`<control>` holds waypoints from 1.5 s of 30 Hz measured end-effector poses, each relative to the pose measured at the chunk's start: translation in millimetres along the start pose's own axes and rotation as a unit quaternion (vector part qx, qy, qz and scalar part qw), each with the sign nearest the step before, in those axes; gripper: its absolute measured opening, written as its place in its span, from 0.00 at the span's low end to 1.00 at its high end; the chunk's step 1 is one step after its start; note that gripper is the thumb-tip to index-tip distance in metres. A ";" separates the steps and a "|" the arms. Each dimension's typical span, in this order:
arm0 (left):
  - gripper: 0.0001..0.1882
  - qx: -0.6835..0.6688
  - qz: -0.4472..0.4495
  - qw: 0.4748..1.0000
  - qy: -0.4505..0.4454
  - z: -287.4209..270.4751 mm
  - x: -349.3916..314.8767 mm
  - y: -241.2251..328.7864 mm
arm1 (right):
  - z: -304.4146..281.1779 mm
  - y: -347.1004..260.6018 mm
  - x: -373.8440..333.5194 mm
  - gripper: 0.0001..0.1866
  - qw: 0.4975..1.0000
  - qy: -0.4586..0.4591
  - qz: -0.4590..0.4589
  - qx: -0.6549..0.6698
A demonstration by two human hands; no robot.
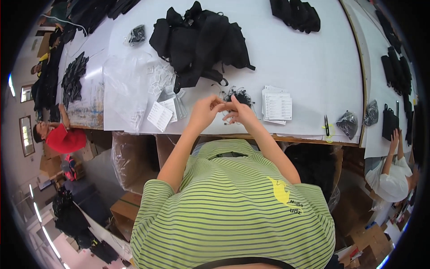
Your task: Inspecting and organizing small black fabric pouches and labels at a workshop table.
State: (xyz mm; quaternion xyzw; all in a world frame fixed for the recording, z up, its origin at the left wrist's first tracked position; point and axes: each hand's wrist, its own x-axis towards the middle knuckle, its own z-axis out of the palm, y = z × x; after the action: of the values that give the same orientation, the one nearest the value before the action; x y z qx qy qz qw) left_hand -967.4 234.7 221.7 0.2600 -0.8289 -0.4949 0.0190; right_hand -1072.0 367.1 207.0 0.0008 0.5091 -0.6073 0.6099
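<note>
**Q:** Where the long white worktable (313,54) fills the upper field, which items lie on it, largest first?

**A:** A heap of black fabric garments with straps (201,40) sits at centre. To its left lie clear plastic bags (130,85), with small white printed cards (160,114) on their near edge. A second, smaller black bundle (298,13) lies at the top right. A stack of white printed sheets (277,106) rests right of the hands, and small black snips (326,125) lie near the table's front edge beside a dark bagged item (347,123).

**Q:** What do the hands hold?

**A:** Both are raised over the front edge. The left hand (204,112) and right hand (239,112) meet fingertip to fingertip, fingers curled in and nearly closed, apparently pinching a thin black cord or loop (225,106); it is too small to identify. It sits between the fingertips, just in front of a small tangle of black threads (239,95) on the table.

**Q:** Which step is this, as a judgement?

**A:** Probably fine finger work on a single string drawn from that tangle, such as separating or threading it. The next move would call for a steady two-handed pinch and a card or garment within reach.

**Q:** Any obstruction?

**A:** The tangle could snag the cord. Other people (394,175) work at the edges, well apart.
</note>
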 end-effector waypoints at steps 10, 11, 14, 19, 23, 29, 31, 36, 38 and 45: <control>0.07 -0.129 -0.123 0.984 -0.003 13.3 -59.7 18.5 | -14.4 -38.7 14.7 0.13 0.987 0.022 -0.134 0.086; 0.07 -0.133 -0.118 0.984 0.005 14.2 -63.2 17.2 | -14.9 -43.1 12.8 0.13 0.987 0.009 -0.145 0.073; 0.08 -0.068 -0.032 0.994 0.073 -1.1 -69.3 1.5 | -3.9 -53.1 -4.2 0.13 0.987 -0.006 -0.158 0.040; 0.27 0.243 -0.040 0.908 0.340 -91.8 -76.6 -81.6 | 3.3 -53.7 -31.3 0.13 0.983 0.002 -0.153 -0.099; 0.32 0.326 -0.131 0.878 0.326 -119.0 -80.2 -154.6 | 4.7 -48.0 -41.2 0.13 0.981 -0.003 -0.140 -0.131; 0.34 0.285 -0.102 0.913 0.274 -114.6 -69.6 -145.0 | -1.3 -31.1 -51.3 0.13 0.981 0.047 -0.147 -0.117; 0.33 0.342 -0.068 0.880 0.322 -111.5 -67.3 -143.6 | -0.9 -28.3 -52.3 0.13 0.981 0.053 -0.150 -0.111; 0.33 0.262 -0.176 0.894 0.319 -116.6 -70.0 -147.3 | -1.4 -20.9 -56.0 0.13 0.982 0.062 -0.138 -0.114; 0.34 0.228 -0.216 0.887 0.339 -116.5 -70.0 -160.0 | -3.1 -19.0 -55.4 0.13 0.981 0.067 -0.143 -0.117; 0.33 0.115 -0.261 0.890 0.356 -104.9 -69.2 -172.2 | -5.2 -14.6 -55.6 0.12 0.981 0.067 -0.148 -0.106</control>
State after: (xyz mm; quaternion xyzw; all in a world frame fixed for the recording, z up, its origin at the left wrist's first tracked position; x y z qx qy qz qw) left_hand -806.2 116.2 147.7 0.6257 -0.7202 -0.2576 0.1530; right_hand -1071.8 407.6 248.1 -0.0984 0.6046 -0.6320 0.4747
